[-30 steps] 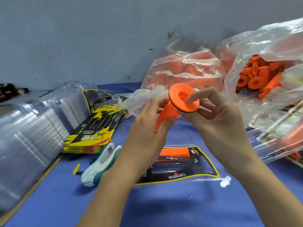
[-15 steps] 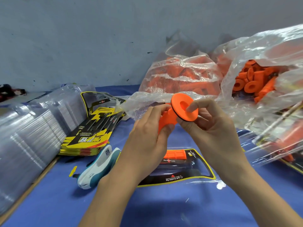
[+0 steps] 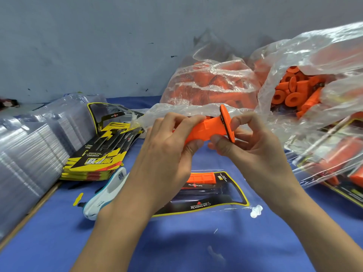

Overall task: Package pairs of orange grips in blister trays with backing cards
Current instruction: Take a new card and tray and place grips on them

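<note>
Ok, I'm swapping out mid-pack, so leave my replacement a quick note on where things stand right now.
Left hand: grips the barrel of an orange grip.
Right hand: pinches that grip's flange end.
The blister tray lies on the blue table below the hands, backing card in, one grip already seated.
Done: first grip placed.
Left: seat the held grip and close the pack.
Loose grips are in the open bag at right; spare cards and clear trays at left.

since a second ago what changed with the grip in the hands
Both hands turned the orange grip: its flange, which faced the camera, now shows edge-on, pointing right. The left hand holds the body, the right hand the flange end. The blister tray stayed put.
</note>
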